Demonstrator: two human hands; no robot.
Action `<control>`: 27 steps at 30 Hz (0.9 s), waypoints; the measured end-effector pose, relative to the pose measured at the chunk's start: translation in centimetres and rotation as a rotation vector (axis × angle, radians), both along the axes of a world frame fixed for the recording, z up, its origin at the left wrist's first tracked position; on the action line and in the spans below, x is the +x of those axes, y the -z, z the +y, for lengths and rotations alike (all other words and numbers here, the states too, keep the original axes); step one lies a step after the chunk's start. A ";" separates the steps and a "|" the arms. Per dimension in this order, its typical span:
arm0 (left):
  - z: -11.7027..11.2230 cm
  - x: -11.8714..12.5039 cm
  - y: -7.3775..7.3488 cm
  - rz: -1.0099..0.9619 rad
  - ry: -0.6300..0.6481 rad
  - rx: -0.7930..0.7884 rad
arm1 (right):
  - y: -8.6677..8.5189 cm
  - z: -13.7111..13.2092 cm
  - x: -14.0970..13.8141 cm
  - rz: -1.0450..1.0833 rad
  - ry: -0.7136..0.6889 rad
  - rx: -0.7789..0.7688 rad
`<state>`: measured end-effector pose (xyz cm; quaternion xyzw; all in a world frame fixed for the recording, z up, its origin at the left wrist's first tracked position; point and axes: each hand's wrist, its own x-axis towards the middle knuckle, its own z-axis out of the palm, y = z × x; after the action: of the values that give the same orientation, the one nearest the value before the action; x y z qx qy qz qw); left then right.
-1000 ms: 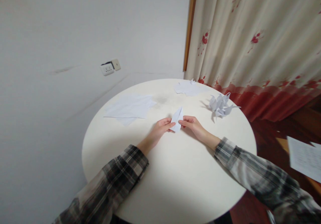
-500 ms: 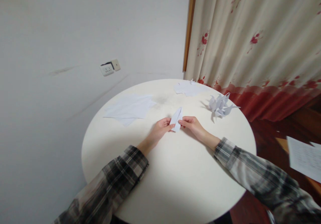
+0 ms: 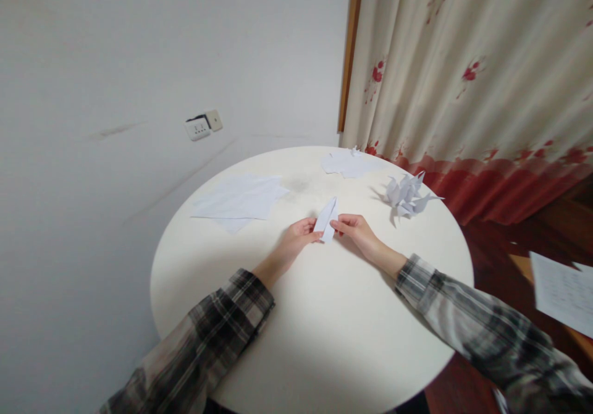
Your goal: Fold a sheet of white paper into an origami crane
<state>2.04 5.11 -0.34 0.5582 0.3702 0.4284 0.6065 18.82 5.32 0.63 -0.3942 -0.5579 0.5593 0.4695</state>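
Note:
Between my two hands is a small piece of folded white paper (image 3: 327,217), narrow and pointed at its far end, with a crease down its length. My left hand (image 3: 299,238) pinches its lower left edge, thumb on top. On the other side, my right hand (image 3: 356,232) grips the right edge between thumb and fingers. The fingertips beneath the paper are partly hidden. Both hands are over the middle of a round white table (image 3: 319,327).
Loose white sheets (image 3: 236,196) lie at the table's left. Several folded paper cranes (image 3: 407,196) cluster at the right. Farther back is more white paper (image 3: 345,164) with a tiny folded piece on it. A wall and a curtain (image 3: 463,92) stand behind. Written sheets (image 3: 563,290) are at far right.
Almost nothing differs. The folded paper and the fingers of both hands have shifted very slightly; both hands keep their hold.

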 end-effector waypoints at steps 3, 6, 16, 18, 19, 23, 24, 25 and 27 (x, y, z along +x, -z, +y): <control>0.1 0.0 0.0 -0.013 0.006 -0.003 | 0.0 0.0 0.0 -0.007 0.003 0.003; 0.0 0.0 0.0 -0.017 0.006 -0.018 | 0.1 0.0 0.0 -0.008 0.008 0.003; -0.5 0.3 -0.9 0.019 -0.038 -0.009 | 0.2 0.2 0.0 -0.007 -0.009 0.020; -0.6 0.3 -1.1 0.029 -0.060 0.002 | 0.2 0.2 0.0 -0.012 -0.015 0.018; -0.6 0.3 -1.1 0.029 -0.071 0.006 | 0.2 0.2 0.0 -0.017 -0.019 0.017; -0.6 0.4 -1.1 0.024 -0.096 -0.005 | 0.4 0.3 0.0 -0.041 -0.046 0.038; -0.6 0.4 -1.1 0.026 -0.102 -0.008 | 0.5 0.3 0.1 -0.048 -0.054 0.047; -0.5 0.5 -1.1 0.030 -0.108 -0.010 | 0.5 0.3 0.1 -0.055 -0.060 0.056; -0.6 0.5 -1.2 0.039 -0.115 -0.008 | 0.6 0.3 0.1 -0.071 -0.071 0.069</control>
<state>2.53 4.56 0.83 0.5418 0.4153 0.4499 0.5758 18.91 5.61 -0.01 -0.3773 -0.6067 0.5419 0.4425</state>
